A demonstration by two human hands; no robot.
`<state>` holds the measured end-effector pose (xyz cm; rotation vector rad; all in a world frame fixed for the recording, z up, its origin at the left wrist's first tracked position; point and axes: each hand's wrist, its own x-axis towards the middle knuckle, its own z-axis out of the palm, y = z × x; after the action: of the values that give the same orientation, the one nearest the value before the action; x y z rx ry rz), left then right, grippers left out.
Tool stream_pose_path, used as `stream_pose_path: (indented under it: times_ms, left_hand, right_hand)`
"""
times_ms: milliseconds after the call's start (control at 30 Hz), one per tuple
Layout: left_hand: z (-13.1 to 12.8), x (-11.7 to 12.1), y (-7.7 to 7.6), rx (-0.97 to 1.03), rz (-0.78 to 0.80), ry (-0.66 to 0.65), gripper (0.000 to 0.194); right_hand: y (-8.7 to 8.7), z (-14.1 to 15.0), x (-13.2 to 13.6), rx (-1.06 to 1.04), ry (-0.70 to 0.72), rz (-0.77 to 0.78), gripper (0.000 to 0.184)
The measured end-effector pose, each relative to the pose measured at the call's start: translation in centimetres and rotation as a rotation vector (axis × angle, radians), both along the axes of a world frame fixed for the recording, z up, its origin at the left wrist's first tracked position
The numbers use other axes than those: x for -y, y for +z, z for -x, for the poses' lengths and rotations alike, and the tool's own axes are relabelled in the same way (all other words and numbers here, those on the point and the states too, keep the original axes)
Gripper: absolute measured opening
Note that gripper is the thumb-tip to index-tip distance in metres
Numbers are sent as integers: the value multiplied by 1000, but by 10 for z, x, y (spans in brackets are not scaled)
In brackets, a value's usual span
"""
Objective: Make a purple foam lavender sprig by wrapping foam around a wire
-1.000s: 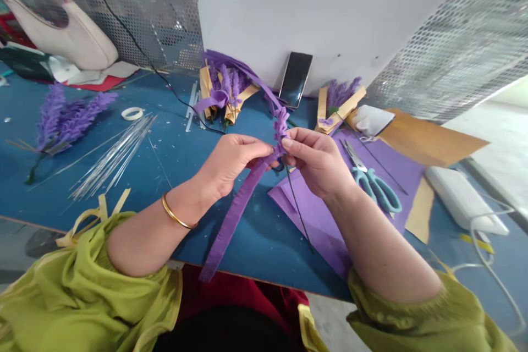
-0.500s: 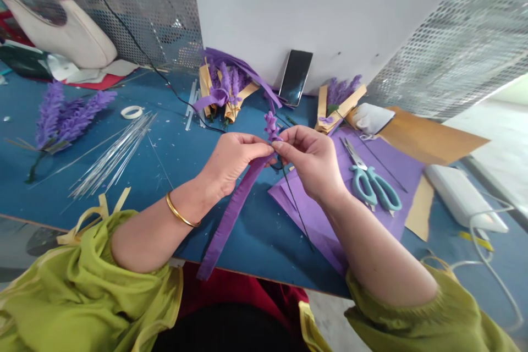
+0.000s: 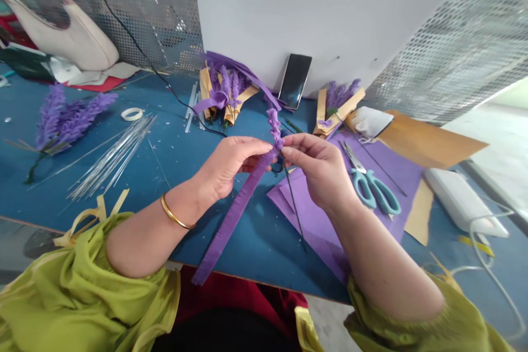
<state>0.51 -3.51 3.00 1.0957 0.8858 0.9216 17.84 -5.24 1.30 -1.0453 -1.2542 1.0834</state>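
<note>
My left hand point(image 3: 229, 165) pinches a long purple fringed strip point(image 3: 231, 217) that trails down toward the table's front edge. My right hand point(image 3: 319, 168) pinches a thin dark wire stem point(image 3: 293, 203) just below a small rolled purple flower spike point(image 3: 274, 126). The strip meets the stem between my two thumbs. Both hands hover over the blue table point(image 3: 165, 165), above the corner of purple sheets point(image 3: 317, 214).
Teal scissors point(image 3: 373, 187) lie on the purple sheets at right. A phone point(image 3: 294, 80) leans on the white wall. Finished purple flowers point(image 3: 66, 118) and a bundle of silver wires point(image 3: 111, 157) lie left. A tape roll point(image 3: 132, 114), brown paper point(image 3: 429, 140) and white device point(image 3: 464, 201) are nearby.
The purple spike has shifted slightly between my fingers as the strip winds round the stem; the strip's loose end has swung a little left. Hands stay in place.
</note>
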Motion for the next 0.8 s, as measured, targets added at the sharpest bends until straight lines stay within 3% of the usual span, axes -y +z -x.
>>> stream_pose_path:
  times_ms: [333,533,700,800]
  left_hand:
    - [-1,-5,-3,-16,84,17,22]
    - [0,-5,-1,49,70,-7,15]
    - [4,-9,-2,186,224,-44,13]
    - [4,-10,-3,172,267,-62,11]
  right_hand:
    - [3,9,8,-49,42,89,31]
    - [2,6,8,-88,114,144,29]
    - [1,1,5,-150,142,180,32]
    - [0,0,3,-162,170,188,34]
